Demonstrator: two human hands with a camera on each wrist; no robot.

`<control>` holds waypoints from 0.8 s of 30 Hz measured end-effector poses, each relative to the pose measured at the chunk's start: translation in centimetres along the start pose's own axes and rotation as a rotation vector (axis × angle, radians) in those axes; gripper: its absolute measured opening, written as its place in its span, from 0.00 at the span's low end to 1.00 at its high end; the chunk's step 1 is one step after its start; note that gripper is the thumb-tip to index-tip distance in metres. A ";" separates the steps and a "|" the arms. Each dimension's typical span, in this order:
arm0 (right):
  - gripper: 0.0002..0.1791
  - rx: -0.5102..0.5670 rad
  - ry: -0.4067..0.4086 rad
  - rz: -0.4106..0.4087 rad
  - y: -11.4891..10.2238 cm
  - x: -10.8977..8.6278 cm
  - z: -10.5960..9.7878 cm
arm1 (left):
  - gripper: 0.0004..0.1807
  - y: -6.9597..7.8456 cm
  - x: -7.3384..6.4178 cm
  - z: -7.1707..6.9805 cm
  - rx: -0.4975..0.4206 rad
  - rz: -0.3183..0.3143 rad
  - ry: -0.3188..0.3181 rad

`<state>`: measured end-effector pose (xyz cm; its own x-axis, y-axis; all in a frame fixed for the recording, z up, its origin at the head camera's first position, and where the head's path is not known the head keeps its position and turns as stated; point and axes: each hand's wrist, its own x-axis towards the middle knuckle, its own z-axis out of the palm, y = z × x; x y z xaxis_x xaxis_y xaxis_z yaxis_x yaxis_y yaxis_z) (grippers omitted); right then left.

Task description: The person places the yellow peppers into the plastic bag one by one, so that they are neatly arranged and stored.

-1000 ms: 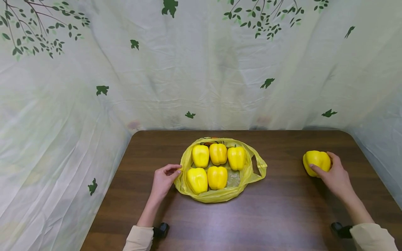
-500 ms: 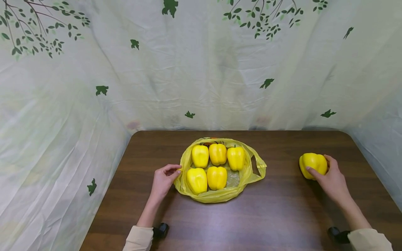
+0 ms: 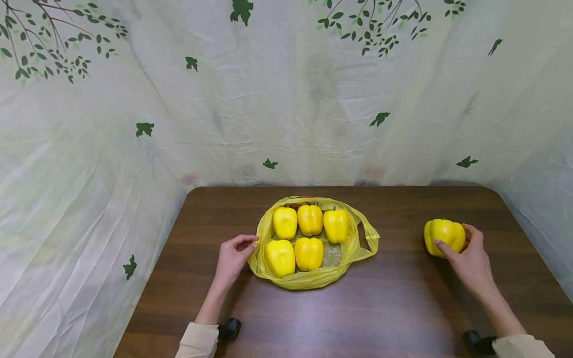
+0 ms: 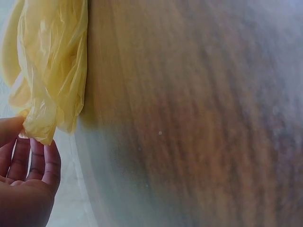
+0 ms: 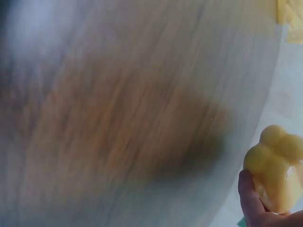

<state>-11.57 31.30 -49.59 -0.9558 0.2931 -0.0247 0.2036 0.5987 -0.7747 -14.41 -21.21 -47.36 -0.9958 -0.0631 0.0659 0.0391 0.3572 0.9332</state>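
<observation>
A yellow plastic bag [image 3: 309, 282] lies spread with its mouth wide on the table, several yellow bell peppers [image 3: 309, 254] inside it. My left hand [image 3: 233, 257] pinches the bag's left edge between thumb and fingers; in the left wrist view the gathered plastic [image 4: 52, 71] hangs from that pinch. Toward the table's right side, my right hand [image 3: 470, 258] grips one more yellow bell pepper [image 3: 444, 235], thumb at its front and fingers behind. The right wrist view catches this pepper [image 5: 277, 165] at its edge, lobed end showing.
The brown wooden table [image 3: 385, 308] backs onto a pale curtain [image 3: 313, 114] with leaf prints. One bag handle loop [image 3: 370, 237] sticks out to the right. Inside the bag, a bare patch of plastic [image 3: 332, 254] shows at the lower right.
My right hand has brought its bell pepper a little to the left and nearer to me, turning it slightly. The left hand and the bag stay where they were.
</observation>
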 end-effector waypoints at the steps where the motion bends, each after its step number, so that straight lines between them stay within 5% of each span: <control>1: 0.50 0.006 -0.005 -0.004 -0.1 -0.1 0.0 | 0.09 0.0 0.0 0.0 0.001 0.000 0.001; 24: 0.48 -0.014 0.015 -0.151 -2.3 -1.8 0.9 | 0.09 0.1 0.0 0.0 -0.018 0.000 0.000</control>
<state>-10.54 28.71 -48.37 -0.9726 0.2094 0.1011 0.0602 0.6470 -0.7601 -14.37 -21.15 -47.27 -0.9959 -0.0630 0.0656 0.0404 0.3399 0.9396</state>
